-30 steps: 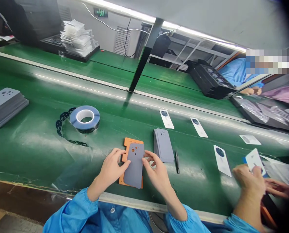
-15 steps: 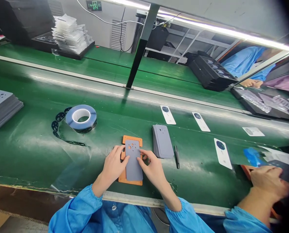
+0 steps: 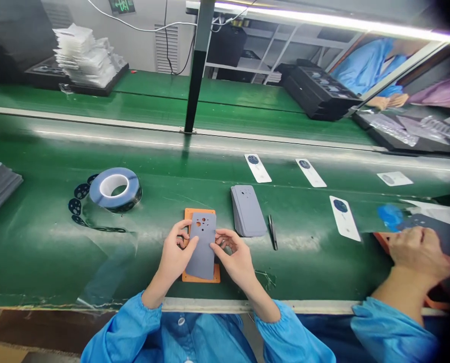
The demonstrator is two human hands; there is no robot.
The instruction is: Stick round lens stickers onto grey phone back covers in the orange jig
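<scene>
Hands [image 3: 176, 250] [image 3: 235, 256] @ opp. edges, gry panel [image 3: 204, 252]

Panel [image 3: 202, 252] over a frame [image 3: 216, 273] on the worktop [image 3: 304, 275]. Tape roll [image 3: 113, 202] to the left. To the right, a panel stack [image 3: 250, 212], then tweezers [image 3: 273, 233].

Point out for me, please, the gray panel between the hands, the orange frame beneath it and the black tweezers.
Gray panel [image 3: 203, 249], head view: middle of its face.
Orange frame [image 3: 217, 274], head view: its lower right corner.
Black tweezers [image 3: 272, 233], head view: middle of their length.
</scene>
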